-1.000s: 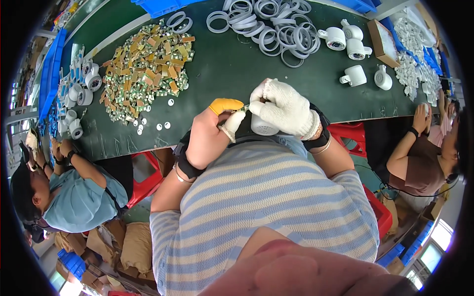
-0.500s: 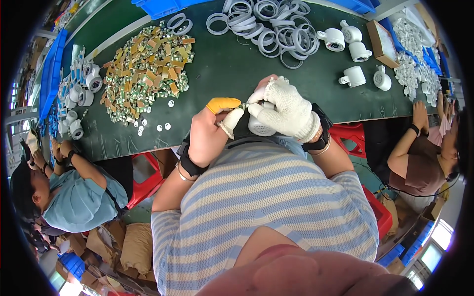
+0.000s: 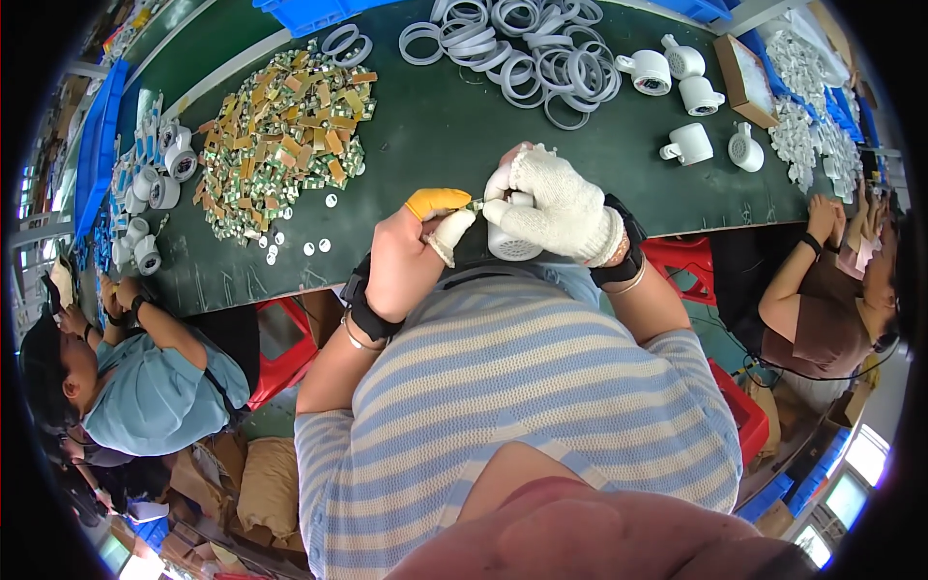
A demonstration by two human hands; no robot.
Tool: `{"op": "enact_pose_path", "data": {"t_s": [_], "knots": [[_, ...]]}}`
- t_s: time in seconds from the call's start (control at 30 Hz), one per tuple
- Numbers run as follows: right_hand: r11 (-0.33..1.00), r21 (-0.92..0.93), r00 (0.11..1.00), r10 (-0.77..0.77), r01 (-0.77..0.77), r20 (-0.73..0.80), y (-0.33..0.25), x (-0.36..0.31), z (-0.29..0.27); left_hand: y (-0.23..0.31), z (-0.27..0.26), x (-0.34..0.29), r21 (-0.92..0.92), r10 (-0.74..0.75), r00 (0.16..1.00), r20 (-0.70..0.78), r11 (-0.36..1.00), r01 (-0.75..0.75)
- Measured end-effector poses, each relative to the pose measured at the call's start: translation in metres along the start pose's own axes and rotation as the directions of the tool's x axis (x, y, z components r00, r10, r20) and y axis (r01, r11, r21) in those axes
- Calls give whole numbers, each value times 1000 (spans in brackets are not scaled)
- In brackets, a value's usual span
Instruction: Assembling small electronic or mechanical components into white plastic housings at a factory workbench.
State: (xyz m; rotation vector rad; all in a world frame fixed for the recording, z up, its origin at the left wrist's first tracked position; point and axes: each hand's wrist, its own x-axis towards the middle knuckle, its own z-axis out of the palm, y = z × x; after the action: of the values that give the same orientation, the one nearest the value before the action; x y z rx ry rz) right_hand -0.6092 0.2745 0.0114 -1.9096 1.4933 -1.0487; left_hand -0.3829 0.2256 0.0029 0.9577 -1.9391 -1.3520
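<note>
White knit fabric covers most of the right hand [image 3: 561,208], whose fingers are closed on a white housing [image 3: 513,245] with a perforated round face. The housing is located just above the near edge of the dark green surface [image 3: 416,116], in front of the striped shirt [image 3: 522,387]. The left hand [image 3: 404,259] wears a yellow cover on the index finger and a white cover on the thumb; these fingers are pinched together on a small part [image 3: 475,206], positioned beside the right fingertips. The detail of the part is too small to tell. A heap of circuit boards [image 3: 285,145] lies to the left, grey rings [image 3: 517,53] lie at the far side, and similar white housings [image 3: 688,144] are positioned to the right.
</note>
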Motion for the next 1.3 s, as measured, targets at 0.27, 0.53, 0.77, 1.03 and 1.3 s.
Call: {"op": "enact_pose_path", "data": {"t_s": [0.27, 0.53, 0.77, 1.03, 1.3], "knots": [[994, -98, 998, -47, 52, 44, -7, 5, -5, 1, -3, -3, 52, 72, 997, 7, 996, -72], [993, -90, 992, -62, 71, 107, -10, 4, -9, 7, -4, -6, 61, 44, 999, 12, 997, -44], [996, 18, 990, -90, 89, 111, -8, 6, -6, 7, -4, -7, 102, 50, 999, 20, 993, -52], [996, 92, 987, -30, 15, 159, -10, 8, -8, 1, -7, -7, -98, -55, 995, 87, 993, 64], [999, -6, 978, -41, 43, 203, -11, 14, -10, 5, -7, -11, 129, 28, 998, 61, 991, -36]]}}
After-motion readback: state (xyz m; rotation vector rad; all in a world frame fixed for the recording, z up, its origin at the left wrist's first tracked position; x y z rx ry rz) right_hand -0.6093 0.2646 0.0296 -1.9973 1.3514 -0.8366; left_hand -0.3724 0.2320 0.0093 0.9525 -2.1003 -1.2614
